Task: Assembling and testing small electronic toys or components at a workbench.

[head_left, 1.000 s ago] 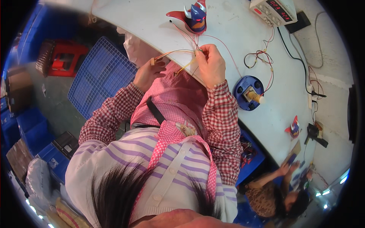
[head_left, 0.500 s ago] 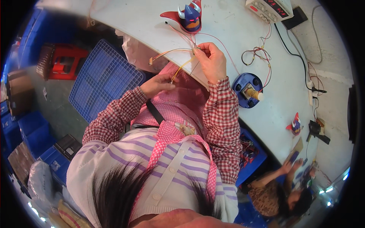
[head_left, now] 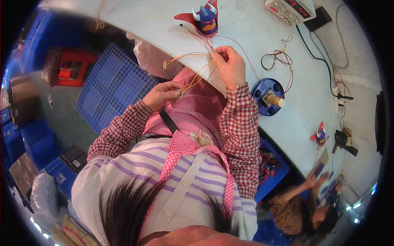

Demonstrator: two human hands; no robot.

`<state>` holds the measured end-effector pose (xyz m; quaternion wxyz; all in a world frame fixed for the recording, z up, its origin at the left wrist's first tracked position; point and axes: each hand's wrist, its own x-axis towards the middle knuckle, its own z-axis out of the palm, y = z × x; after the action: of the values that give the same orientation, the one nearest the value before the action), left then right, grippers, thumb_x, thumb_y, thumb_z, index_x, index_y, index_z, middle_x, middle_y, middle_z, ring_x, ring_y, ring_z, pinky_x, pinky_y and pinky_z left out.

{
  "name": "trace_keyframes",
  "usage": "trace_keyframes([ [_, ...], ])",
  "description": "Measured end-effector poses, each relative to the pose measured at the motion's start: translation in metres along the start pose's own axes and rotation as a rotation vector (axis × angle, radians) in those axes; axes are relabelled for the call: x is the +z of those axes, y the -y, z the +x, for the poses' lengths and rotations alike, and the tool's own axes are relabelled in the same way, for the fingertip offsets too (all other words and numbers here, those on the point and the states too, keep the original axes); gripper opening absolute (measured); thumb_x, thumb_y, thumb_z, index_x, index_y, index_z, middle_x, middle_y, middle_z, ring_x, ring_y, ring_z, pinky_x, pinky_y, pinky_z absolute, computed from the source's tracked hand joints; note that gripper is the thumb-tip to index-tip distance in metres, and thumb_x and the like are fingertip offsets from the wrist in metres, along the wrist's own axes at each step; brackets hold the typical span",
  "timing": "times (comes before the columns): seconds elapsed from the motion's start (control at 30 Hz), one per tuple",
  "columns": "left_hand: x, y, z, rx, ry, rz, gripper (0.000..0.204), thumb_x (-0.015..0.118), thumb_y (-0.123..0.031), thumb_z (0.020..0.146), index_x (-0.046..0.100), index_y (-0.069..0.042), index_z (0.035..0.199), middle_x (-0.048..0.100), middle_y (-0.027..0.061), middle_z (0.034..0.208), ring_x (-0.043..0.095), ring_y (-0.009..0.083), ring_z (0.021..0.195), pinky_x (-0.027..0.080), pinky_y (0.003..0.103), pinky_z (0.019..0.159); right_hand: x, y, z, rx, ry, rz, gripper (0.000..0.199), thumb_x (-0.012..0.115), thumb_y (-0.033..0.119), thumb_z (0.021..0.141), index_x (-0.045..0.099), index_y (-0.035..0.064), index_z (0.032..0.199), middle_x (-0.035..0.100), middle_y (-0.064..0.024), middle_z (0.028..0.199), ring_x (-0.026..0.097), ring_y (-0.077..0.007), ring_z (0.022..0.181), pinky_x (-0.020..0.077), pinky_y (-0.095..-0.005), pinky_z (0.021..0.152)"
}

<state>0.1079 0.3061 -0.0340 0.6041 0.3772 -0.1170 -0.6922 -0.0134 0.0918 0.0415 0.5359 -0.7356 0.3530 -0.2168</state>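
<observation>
My left hand [head_left: 161, 96] pinches a small dark round part [head_left: 180, 93] at the end of yellow wires [head_left: 193, 83], off the table's front edge. Above that edge, my right hand [head_left: 230, 67] is closed on a bundle of thin wires [head_left: 203, 41] between thumb and forefinger. The bundle runs up to a purple horned toy head [head_left: 206, 19] with a red collar. A loose branch of wires ends in a small pale connector [head_left: 165, 64] left of my right hand. Right of that hand lies a round blue base [head_left: 266, 97] with a yellowish cylinder on it.
A white power supply [head_left: 290, 10] stands at the back right, its red and black leads [head_left: 283, 53] running to the blue base. Farther right sits a second toy head [head_left: 319, 134]. A co-worker [head_left: 295, 205] works beyond it. A blue crate [head_left: 117, 88] stands left.
My left hand has drawn back slightly to the left and turned, so the dark round part now shows at its fingertips. My right hand has barely moved.
</observation>
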Motion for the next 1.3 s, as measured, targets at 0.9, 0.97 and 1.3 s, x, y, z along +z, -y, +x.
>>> trace_keyframes([
  [0.9,-0.015,-0.032,0.012,0.292,-0.098,-0.113,0.021,0.049,-0.018,0.092,0.054,0.0,0.102,0.056,0.0104,0.089,0.054,0.0188,0.077,0.045,0.028,0.066,0.003,-0.004,-0.004,-0.06,-0.046,-0.045,0.015,0.063,0.012,0.08,0.061,0.0014,0.09,0.06,-0.0039,0.074,0.053,-0.0142,0.062,0.0441,-0.0255,0.059],
  [0.97,-0.011,-0.033,0.005,0.284,-0.11,-0.005,0.013,0.052,-0.011,0.09,0.056,0.0,0.095,0.056,0.0101,0.084,0.053,0.0172,0.071,0.044,0.027,0.061,0.002,-0.006,-0.003,-0.067,-0.07,-0.061,0.016,0.063,0.013,0.079,0.061,0.0017,0.09,0.06,-0.0049,0.074,0.054,-0.0161,0.062,0.0449,-0.0274,0.059],
  [1.3,0.074,-0.05,-0.009,0.178,-0.064,0.124,0.01,0.055,-0.006,0.088,0.06,0.002,0.091,0.057,0.0067,0.072,0.049,0.0105,0.056,0.041,0.019,0.05,-0.004,0.014,-0.022,-0.383,-0.381,-0.204,0.024,0.065,0.009,0.078,0.058,0.0025,0.1,0.056,-0.0071,0.082,0.052,-0.0185,0.063,0.0445,-0.0276,0.06],
])
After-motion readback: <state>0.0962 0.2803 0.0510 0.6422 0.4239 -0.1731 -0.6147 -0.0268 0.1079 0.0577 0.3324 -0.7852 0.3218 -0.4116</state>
